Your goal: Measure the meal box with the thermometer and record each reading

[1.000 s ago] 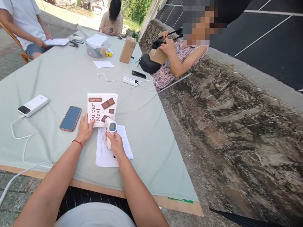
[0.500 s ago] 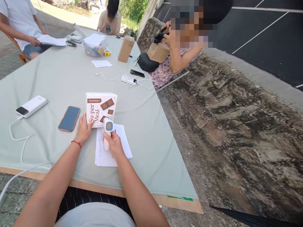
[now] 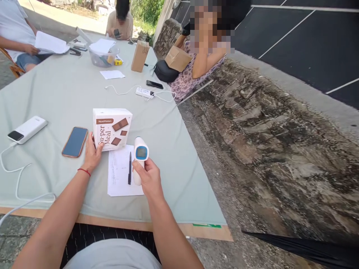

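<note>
My left hand [image 3: 93, 153] is closed on the lower left side of a white and brown meal box [image 3: 112, 129], which stands upright on the table with its printed front towards me. In my right hand [image 3: 150, 175] is a white infrared thermometer [image 3: 141, 152], gripped by its handle, its blue-rimmed screen facing me. The thermometer is apart from the box, to its lower right. Printed sheets of paper [image 3: 119, 186] lie below the box, with a black pen [image 3: 129, 168] on them. A smartphone [image 3: 74, 142] in a brown case lies left of my left hand.
On the cloth-covered table [image 3: 174, 179] are a white power bank [image 3: 27, 129] with a cable at left, another power bank [image 3: 144, 92], a dark phone [image 3: 154, 84], a cardboard box [image 3: 140, 56] and a plastic basket [image 3: 102, 59]. Several people sit around the far side.
My right hand has moved the thermometer right and towards me, away from the box front, and the pen now shows. My left hand still holds the box. The whole view has shifted slightly.
</note>
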Tool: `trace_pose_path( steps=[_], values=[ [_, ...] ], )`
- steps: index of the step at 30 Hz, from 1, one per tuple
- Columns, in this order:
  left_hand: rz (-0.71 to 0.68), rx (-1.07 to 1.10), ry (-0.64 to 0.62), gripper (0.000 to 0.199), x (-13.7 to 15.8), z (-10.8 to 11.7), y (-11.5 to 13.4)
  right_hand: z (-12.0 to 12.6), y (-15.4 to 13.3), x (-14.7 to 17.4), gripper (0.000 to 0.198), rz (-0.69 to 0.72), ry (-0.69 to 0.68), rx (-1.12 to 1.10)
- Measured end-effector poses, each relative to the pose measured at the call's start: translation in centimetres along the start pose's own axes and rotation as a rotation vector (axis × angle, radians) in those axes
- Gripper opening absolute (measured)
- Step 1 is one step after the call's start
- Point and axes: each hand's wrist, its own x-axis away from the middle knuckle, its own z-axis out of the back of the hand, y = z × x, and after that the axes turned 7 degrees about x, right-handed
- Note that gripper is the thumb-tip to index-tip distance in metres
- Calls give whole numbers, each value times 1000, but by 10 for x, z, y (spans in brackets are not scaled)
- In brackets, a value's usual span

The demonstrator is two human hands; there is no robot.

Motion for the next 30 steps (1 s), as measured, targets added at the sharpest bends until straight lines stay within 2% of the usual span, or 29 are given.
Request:
trace_pose_path(
  steps=[3,5,8,11,13,16,18,19,21,23,25,26,28,30],
  values=[
    [-72,-70,14,75,-1,2,2,21,16,-15,54,56,100,199],
    [-95,-96,30,71,-3,3,2,42,32,-29,56,80,234,448],
    [-94,-86,58,60,-6,2,2,73,60,-48,50,19,316,766],
    [-28,-80,95,50,-7,0,3,93,81,-57,43,-14,323,932],
    [78,-89,139,46,-7,0,4,97,89,-57,42,25,345,994],
    [257,-120,129,31,-9,3,10,86,88,-51,38,213,413,1012],
    [317,-148,67,22,-9,9,15,67,82,-45,32,319,350,963],
    [328,-160,34,20,-8,12,19,55,77,-42,30,331,261,936],
    [333,-178,-34,19,1,16,27,31,68,-38,30,245,67,937],
    [323,-187,-107,17,18,17,35,11,61,-37,33,163,-20,1007],
    [254,-208,-192,12,40,14,42,0,58,-36,37,139,-60,1026],
    [155,-249,-258,12,51,11,44,-2,58,-37,39,150,-79,986],
    [-33,-360,-354,21,68,7,48,0,62,-36,40,191,-119,795],
    [-135,-464,-403,32,77,3,50,3,67,-35,38,225,-145,519]
  ],
)
